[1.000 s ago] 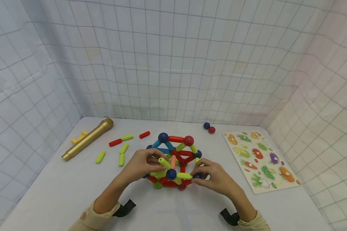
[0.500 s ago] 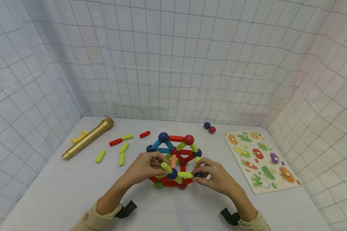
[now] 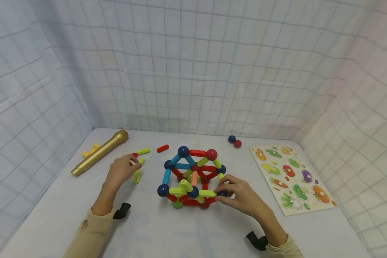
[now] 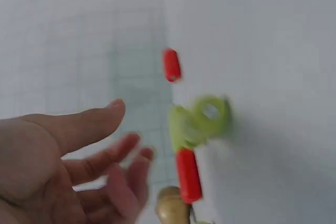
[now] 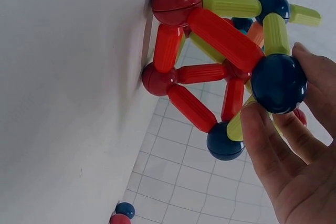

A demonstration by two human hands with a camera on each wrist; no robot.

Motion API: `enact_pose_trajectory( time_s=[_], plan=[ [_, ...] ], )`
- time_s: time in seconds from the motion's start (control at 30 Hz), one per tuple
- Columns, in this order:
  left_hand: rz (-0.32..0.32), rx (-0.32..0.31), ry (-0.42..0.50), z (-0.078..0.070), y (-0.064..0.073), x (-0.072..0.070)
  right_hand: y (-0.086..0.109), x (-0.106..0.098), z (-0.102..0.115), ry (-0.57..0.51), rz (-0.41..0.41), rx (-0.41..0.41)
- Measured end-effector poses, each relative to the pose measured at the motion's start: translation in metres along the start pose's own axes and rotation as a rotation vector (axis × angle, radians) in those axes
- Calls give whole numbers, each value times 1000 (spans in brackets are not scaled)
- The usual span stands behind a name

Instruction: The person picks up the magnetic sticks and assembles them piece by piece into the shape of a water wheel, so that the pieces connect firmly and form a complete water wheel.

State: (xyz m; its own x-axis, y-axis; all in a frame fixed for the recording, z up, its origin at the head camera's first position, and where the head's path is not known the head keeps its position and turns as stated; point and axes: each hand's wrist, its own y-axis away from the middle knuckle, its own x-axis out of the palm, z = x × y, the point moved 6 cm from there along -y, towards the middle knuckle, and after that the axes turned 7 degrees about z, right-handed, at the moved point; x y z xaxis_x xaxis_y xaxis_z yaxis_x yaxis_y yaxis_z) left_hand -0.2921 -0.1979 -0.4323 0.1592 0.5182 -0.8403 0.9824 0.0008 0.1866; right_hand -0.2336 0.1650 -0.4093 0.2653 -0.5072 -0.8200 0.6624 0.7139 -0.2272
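A frame of coloured magnetic rods and balls (image 3: 198, 153) stands mid-table. My right hand (image 3: 240, 195) pinches the dark blue ball (image 5: 279, 83) at its near right corner, thumb and fingers on either side. From the front blue ball (image 3: 193, 192) a lime rod (image 3: 186, 185) sticks up with a free end. Off to the left, my left hand (image 3: 120, 170) hovers by the loose lime rods (image 3: 137, 175), partly covering a red rod (image 3: 134, 154). Its fingers are loosely bent with nothing between them in the left wrist view, and lime rods (image 4: 210, 116) lie beyond the fingertips.
A gold toy microphone (image 3: 100, 152) and a yellow piece (image 3: 91, 149) lie at the back left. One red rod (image 3: 162, 148) is behind the frame. Loose blue (image 3: 232, 139) and red (image 3: 237, 143) balls sit at the back. A vegetable puzzle board (image 3: 293, 179) lies right.
My left hand has left the front of the frame and moved left and back to the loose rods. My right hand keeps its pinch on the corner ball.
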Motion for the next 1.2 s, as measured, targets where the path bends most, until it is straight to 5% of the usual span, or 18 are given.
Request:
enact_pose_trajectory(
  time_s=[0.1, 0.2, 0.7, 0.9, 1.0, 1.13, 1.2],
  plan=[
    [54, -153, -86, 21, -6, 8, -2, 0, 0, 1, 9, 1],
    [85, -193, -144, 24, -10, 16, -2, 0, 1, -3, 8, 4],
    [2, -15, -338, 9, -6, 13, -4, 1, 1, 0, 1, -3],
    [-139, 29, -219, -8, 8, -12, -4, 2, 1, -1, -2, -2],
    [-221, 133, -62, -41, 29, -22, -3, 2, 1, -2, 11, 11],
    [-340, 415, 130, -98, 64, -20, 0, 2, -1, -3, 19, 23],
    [-347, 551, 192, -124, 80, -13, 0, 2, -1, -3, 11, 19]
  ],
)
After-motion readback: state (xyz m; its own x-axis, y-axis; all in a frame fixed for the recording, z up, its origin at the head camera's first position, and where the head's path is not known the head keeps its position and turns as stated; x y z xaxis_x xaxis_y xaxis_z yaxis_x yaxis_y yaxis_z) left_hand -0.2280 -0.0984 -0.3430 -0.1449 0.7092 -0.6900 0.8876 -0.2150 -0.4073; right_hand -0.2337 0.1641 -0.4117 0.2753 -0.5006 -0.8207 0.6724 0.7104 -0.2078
